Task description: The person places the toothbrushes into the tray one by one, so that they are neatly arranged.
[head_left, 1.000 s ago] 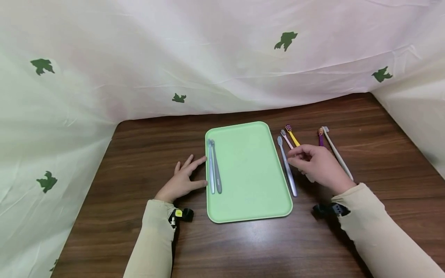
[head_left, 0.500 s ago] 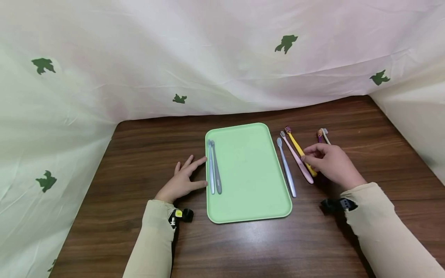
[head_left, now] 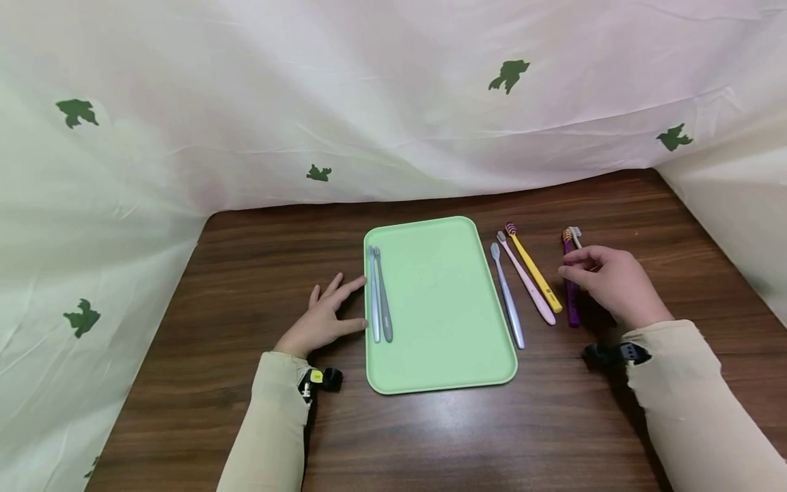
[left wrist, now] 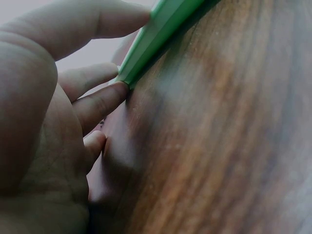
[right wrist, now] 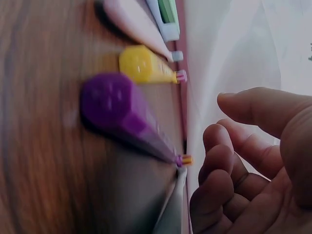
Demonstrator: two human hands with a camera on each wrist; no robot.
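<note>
In the head view my left hand [head_left: 322, 318] lies at the left edge of a light green tray [head_left: 443, 307]. Its spread fingertips touch the rim, as the left wrist view also shows. My right hand [head_left: 617, 280] hovers over a purple toothbrush [head_left: 573, 307] and partly covers a white toothbrush [head_left: 575, 236]. Thumb and loosely bent fingers stand apart with nothing between them in the right wrist view, where the purple handle [right wrist: 109, 100] is close by. On the tray lie a light blue toothbrush [head_left: 375, 301] and a grey toothbrush [head_left: 384, 297].
Between the tray and my right hand lie a blue toothbrush [head_left: 507, 297], a pink toothbrush [head_left: 527, 280] and a yellow toothbrush [head_left: 536, 270]. They rest on a dark wooden table [head_left: 443, 444]. A white cloth [head_left: 393, 102] with green bird shapes hangs behind.
My right hand has moved right, from over the pink and yellow toothbrushes to the purple and white ones, uncovering the first two. The left hand stays at the tray rim.
</note>
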